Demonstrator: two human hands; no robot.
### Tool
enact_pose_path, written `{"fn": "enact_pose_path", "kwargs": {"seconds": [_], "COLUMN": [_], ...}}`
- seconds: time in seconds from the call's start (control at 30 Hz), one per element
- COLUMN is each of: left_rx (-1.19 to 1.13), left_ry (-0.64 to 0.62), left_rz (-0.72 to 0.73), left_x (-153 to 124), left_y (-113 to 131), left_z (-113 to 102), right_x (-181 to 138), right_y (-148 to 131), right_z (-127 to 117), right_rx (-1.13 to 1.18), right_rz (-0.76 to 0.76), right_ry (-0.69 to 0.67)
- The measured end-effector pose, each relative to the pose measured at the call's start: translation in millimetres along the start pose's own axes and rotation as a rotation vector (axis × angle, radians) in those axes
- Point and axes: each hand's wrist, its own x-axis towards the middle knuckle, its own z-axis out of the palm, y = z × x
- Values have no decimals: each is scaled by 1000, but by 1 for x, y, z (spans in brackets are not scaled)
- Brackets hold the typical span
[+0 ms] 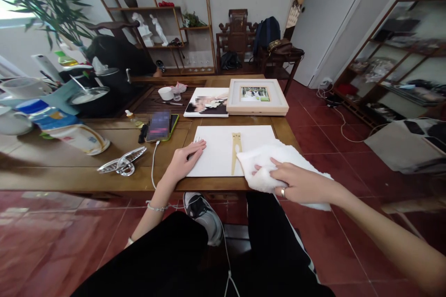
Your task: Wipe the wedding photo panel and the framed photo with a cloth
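While left hand (188, 158) lies flat on the board (214, 155), right hand (302, 182) clutches cloth (278, 151) at its right, likely wiping, steady strokes wanted next.

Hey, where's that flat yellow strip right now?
In the head view, the yellow strip lies near the middle of the white panel, between the left hand and the white cloth in the right hand.

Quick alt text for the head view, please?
The person's right hand holds a white cloth over a white panel's right side; the left hand rests at its left edge. A yellowish strip lies on the panel between them.
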Motion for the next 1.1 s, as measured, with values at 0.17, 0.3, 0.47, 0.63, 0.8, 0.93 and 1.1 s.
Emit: {"fn": "enact_pose_path", "kwargs": {"seconds": [0.17, 0.3, 0.47, 0.63, 0.8, 0.93, 1.1], "left_rx": [1, 4, 7, 7, 7, 11, 1], "left_ry": [3, -2, -2, -5, -13, -15, -5], "left_rz": [-1, 3, 4, 0, -1, 6, -6], "left_x": [0, 0, 0, 0, 0, 0, 0], "left_y": [-1, -2, -1, -1, 0, -1, -1], "left_z": [0, 0, 0, 0, -1, -1, 0], "right_x": [47, 107, 145, 120, 76, 81, 134], "right_y": [23, 42, 38, 8, -28, -31, -5], "right_z": [-18, -27, -19, 13, 38, 31, 5], "right_rx": [-15, 5, 7, -32, -92, -103, -149], "right_rz": [48, 89, 129, -41, -414, -443, -183], "right_ry": [153, 345, 490, 481, 328, 282, 372]}}
